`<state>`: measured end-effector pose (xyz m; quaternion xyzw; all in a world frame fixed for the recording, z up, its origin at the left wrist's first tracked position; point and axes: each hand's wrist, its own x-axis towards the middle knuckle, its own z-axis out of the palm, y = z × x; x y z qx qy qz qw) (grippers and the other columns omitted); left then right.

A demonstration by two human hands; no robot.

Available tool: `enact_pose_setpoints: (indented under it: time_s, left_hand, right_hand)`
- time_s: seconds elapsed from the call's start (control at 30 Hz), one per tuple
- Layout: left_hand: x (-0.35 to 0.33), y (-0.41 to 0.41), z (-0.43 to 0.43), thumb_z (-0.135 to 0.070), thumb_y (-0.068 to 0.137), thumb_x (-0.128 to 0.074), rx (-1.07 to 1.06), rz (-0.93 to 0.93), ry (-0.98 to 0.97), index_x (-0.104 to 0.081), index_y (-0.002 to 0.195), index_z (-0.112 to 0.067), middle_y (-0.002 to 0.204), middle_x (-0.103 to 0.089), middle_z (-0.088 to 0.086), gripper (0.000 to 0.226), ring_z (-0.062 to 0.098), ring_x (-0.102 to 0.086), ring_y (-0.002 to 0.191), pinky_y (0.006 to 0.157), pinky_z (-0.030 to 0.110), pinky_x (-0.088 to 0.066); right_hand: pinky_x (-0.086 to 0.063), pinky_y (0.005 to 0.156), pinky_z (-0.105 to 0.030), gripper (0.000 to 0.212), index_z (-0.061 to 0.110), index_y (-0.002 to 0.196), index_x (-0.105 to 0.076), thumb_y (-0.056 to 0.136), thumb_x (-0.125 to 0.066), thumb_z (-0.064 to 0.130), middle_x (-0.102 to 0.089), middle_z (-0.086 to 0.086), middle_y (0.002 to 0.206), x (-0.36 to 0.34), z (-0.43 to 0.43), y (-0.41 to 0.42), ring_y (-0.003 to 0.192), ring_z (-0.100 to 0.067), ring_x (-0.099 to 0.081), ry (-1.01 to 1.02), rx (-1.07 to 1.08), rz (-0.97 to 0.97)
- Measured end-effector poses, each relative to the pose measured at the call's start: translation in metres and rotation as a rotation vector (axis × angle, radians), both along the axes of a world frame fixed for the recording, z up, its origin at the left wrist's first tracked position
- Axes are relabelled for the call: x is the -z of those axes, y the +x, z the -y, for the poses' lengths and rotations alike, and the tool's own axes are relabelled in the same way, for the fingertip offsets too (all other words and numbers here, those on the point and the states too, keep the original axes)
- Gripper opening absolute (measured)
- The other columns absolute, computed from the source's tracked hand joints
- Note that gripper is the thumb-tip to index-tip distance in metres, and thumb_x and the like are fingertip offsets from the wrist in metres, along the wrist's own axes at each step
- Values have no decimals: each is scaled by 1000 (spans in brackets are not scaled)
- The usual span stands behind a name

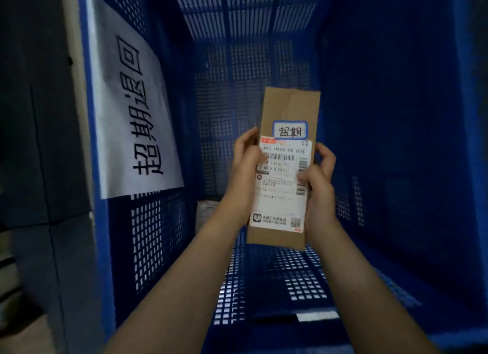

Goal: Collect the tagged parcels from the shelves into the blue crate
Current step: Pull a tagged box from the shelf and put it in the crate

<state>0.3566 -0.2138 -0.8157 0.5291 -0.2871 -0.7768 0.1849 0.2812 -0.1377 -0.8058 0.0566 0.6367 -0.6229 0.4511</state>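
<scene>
A slim brown cardboard parcel [289, 108] hangs inside the tall blue mesh crate [383, 116], held upright between both hands. It carries a white shipping label with barcodes and a small blue-bordered handwritten tag [290, 129] above it. My left hand [244, 168] grips the parcel's left edge, thumb on the label. My right hand [320, 179] grips the right edge. Both forearms reach in over the crate's near rim.
A white paper sign [132, 110] with large black characters hangs on the crate's left wall. A pale parcel [208, 211] lies low in the crate behind my left wrist. Dark cabinets and floor lie outside the crate on the left.
</scene>
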Motion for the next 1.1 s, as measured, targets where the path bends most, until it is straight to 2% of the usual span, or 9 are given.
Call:
enact_pose_setpoints:
  time_s: [0.2, 0.3, 0.47, 0.6, 0.7, 0.8, 0.9, 1.0, 1.1]
  left_hand:
    - [112, 20, 5, 1, 87, -36, -3, 119, 68, -45, 133, -8, 92, -63, 1, 48, 18, -61, 82, 69, 32, -50]
    - [153, 23, 8, -6, 80, -42, -48, 136, 115, -43, 134, -4, 101, -61, 14, 54, 28, -59, 89, 74, 38, -48]
    - [208, 33, 2, -2, 78, -37, -105, 190, 164, -42, 136, -1, 104, -57, 16, 58, 29, -57, 88, 66, 34, -47]
    - [240, 39, 18, -13, 63, -43, -76, 174, 119, -45, 132, -1, 108, -58, 19, 71, 32, -57, 93, 72, 39, -47]
    - [254, 41, 51, -16, 63, -43, -27, 183, 16, -51, 112, 4, 107, -55, 28, 54, 34, -53, 89, 70, 39, -44]
    - [270, 50, 78, -24, 65, -47, 5, 231, -66, -53, 101, -12, 100, -55, 18, 39, 31, -53, 86, 69, 37, -43]
    - [287, 66, 98, -30, 76, -46, 13, 303, -150, -60, 103, -8, 93, -64, 16, 38, 26, -62, 80, 67, 32, -48]
    - [302, 81, 103, -16, 92, -45, -105, 391, -228, -66, 103, -9, 75, -66, 3, 24, 8, -63, 57, 52, 17, -48]
    - [319, 92, 96, -4, 96, -40, -179, 441, -309, -64, 118, -13, 80, -68, -1, 34, 2, -62, 57, 52, 15, -48]
  right_hand:
    - [-49, 60, -26, 39, 28, 98, -44, 64, -41, 10, -60, 0, 99, 118, 8, 20, 80, -14, -61, 97, -91, 13]
    - [-48, 59, -25, 36, 30, 98, -41, 67, -41, 11, -57, 2, 101, 159, 16, 20, 82, -13, -58, 120, -181, -11]
    - [-45, 51, -13, 32, 22, 107, -34, 83, -41, 2, -52, 6, 96, 213, 15, 31, 67, 7, -59, 156, -258, -100]
    - [-44, 50, -12, 34, 16, 111, -32, 91, -36, -10, -50, 5, 95, 245, 30, 37, 75, -6, -53, 151, -238, -77]
    - [-44, 49, -13, 30, 16, 110, -31, 91, -38, -7, -49, 4, 95, 266, 62, 40, 74, -10, -52, 100, -238, -78]
    - [-45, 48, -15, 29, 15, 109, -32, 87, -40, -1, -51, -1, 94, 286, 93, 50, 74, -14, -52, 43, -223, -55]
    - [-43, 46, -15, 28, 14, 111, -32, 90, -40, -3, -52, 0, 89, 304, 115, 68, 69, -9, -55, 34, -232, -32]
    - [-40, 43, -12, 28, 13, 112, -31, 93, -38, -7, -50, 3, 85, 322, 122, 92, 49, 10, -54, 68, -279, -35]
    - [-39, 42, -10, 31, 14, 115, -29, 93, -37, -8, -47, 5, 86, 336, 121, 111, 46, 14, -51, 69, -302, -34]
